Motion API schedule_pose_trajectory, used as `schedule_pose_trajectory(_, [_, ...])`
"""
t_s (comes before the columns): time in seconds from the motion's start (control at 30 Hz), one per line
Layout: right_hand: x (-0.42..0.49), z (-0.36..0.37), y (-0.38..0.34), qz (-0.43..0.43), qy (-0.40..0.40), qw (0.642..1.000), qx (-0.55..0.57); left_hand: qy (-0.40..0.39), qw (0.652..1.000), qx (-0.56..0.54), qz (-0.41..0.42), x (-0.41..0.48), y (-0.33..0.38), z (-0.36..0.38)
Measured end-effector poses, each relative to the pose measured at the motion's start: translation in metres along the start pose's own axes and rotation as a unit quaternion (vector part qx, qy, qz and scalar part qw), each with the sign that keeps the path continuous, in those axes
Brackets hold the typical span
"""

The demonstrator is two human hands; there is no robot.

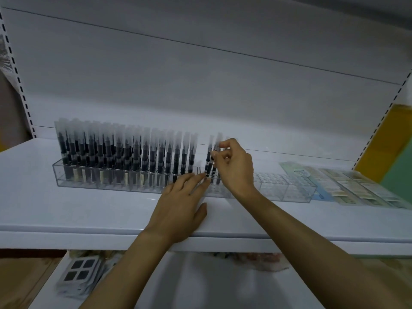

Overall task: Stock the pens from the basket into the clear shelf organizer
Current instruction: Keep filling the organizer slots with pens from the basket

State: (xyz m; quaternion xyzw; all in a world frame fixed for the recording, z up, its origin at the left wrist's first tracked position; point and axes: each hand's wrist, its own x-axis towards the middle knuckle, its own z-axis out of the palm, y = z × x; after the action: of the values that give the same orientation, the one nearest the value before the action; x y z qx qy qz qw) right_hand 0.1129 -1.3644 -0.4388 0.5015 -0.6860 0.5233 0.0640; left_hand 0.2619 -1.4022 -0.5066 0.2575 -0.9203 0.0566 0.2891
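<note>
Slotting now: a small bunch of pens, held upright over the middle cells of the organizer, tips just at the slots.
Right hand: fingers and thumb pinch the bunch below the caps.
Left hand: fingers straight and spread, tips touching the organizer's front wall just beside the pen tips; it grips nothing.
Organizer fill: left stretch packed with standing pens, right stretch bare of pens.
Basket: not in sight from where I stand.
Beyond the organizer: flat packets just beside its right end, on the same white shelf.
Risk: several pens lowered together may miss their cells, snag the dividers and tip. I judge a stray knuckle could also lean the packed row to the left.
</note>
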Motion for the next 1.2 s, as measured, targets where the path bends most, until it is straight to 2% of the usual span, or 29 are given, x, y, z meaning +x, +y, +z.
schedule_pose_trajectory(0.27, [0.0,0.001,-0.006,-0.048,-0.026,0.997,-0.063,0.008,1.0,-0.022,-0.007,0.0,-0.001,0.002])
schedule_pose_trajectory(0.4, [-0.001,0.002,-0.001,-0.033,-0.062,0.993,-0.096,0.015,0.999,-0.03,-0.007,0.0,0.0,0.002])
schedule_pose_trajectory(0.77, [-0.004,0.006,0.0,-0.025,-0.042,0.992,-0.115,0.017,0.999,-0.029,-0.011,0.001,-0.001,0.004])
schedule_pose_trajectory(1.0, [-0.003,0.004,-0.004,-0.011,-0.058,0.992,-0.108,0.016,0.999,-0.037,-0.006,0.0,-0.001,0.002])
schedule_pose_trajectory(1.2, [-0.011,-0.013,-0.007,0.025,-0.066,0.996,-0.054,0.04,0.998,-0.039,-0.01,-0.002,0.004,-0.008])
